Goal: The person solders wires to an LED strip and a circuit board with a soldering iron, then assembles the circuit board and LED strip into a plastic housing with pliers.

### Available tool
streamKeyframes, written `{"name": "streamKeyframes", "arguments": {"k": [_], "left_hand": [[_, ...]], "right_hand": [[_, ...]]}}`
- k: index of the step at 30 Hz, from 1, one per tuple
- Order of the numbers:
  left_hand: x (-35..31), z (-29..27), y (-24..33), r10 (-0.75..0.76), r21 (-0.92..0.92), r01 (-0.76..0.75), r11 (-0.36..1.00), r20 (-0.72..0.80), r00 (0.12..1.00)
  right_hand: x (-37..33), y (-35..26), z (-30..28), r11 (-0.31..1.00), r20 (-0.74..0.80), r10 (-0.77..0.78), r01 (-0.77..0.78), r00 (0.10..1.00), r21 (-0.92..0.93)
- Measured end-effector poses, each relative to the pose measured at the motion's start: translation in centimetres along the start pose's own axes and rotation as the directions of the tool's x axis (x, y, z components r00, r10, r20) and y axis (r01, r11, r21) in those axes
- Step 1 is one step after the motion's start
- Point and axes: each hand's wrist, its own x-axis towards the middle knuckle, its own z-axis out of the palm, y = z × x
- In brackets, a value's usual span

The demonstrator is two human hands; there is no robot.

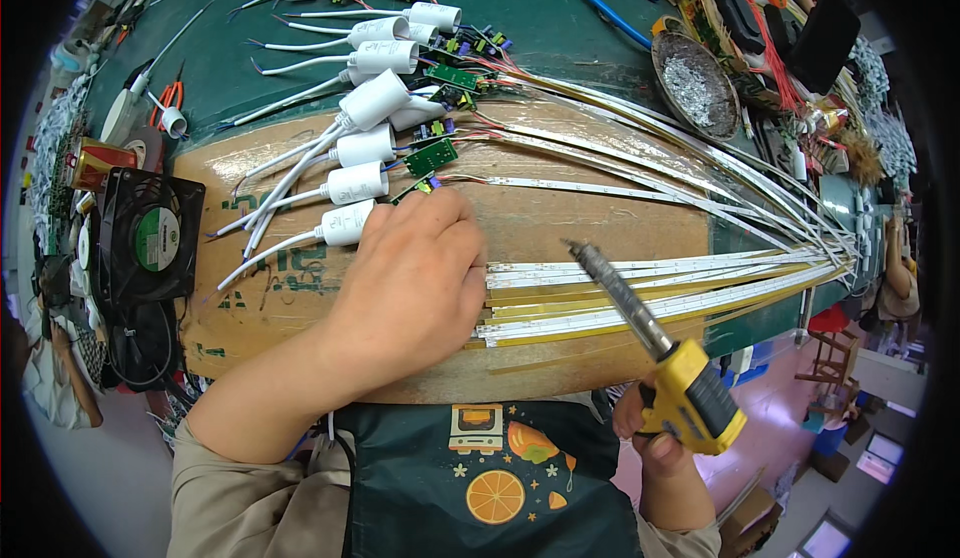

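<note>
My right hand [660, 454] grips a yellow and black soldering gun [688, 383]. The gun's dark metal tip points up and left, above the work board and apart from the strips. My left hand [415, 273] rests on the cardboard, its fingers curled and pressed together. Whatever they pinch is hidden beneath them. A white plastic cylinder with a cable [348, 222] lies against that hand. A green circuit board [430, 157] with small components sits just beyond the knuckles. To the right of the left hand, several white LED strips [600, 276] lie side by side on the cardboard.
Brown cardboard [590, 230] covers the green table. More white cylinders [385, 56] with cables and boards line the far side. A black fan [150, 233] stands at left. Blue-handled pliers [615, 18] and a bowl of silvery bits [695, 93] lie at far right.
</note>
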Motion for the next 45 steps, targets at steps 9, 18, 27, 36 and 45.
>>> {"name": "streamKeyframes", "arguments": {"k": [9, 18, 27, 36, 45], "left_hand": [[-0.1, 0.0, 0.1, 0.004, -0.008, -0.004, 1.0, -0.008, 1.0], [0.0, -0.1, 0.1, 0.008, -0.005, -0.008, 1.0, 0.006, 1.0], [0.0, -0.1, 0.2, 0.01, -0.01, -0.01, 1.0, -0.009, 1.0], [0.0, 0.1, 0.2, 0.02, -0.005, -0.02, 1.0, -0.024, 1.0], [0.0, -0.2, 0.5, 0.016, 0.019, -0.016, 1.0, -0.01, 1.0]], "right_hand": [[-2.0, 2.8, -1.0, 0.995, 0.053, 0.058, -0.062, 0.997, 0.079], [-2.0, 3.0, -1.4, 0.991, 0.004, 0.113, -0.113, 0.994, -0.076], [-0.6, 1.6, 0.1, 0.992, 0.033, 0.127, -0.128, 0.991, 0.007], [-0.5, 1.7, 0.0, 0.992, 0.034, 0.123, -0.123, 0.992, -0.001], [-0.6, 1.7, -0.1, 0.995, 0.033, 0.088, -0.086, 0.996, -0.047]]}}
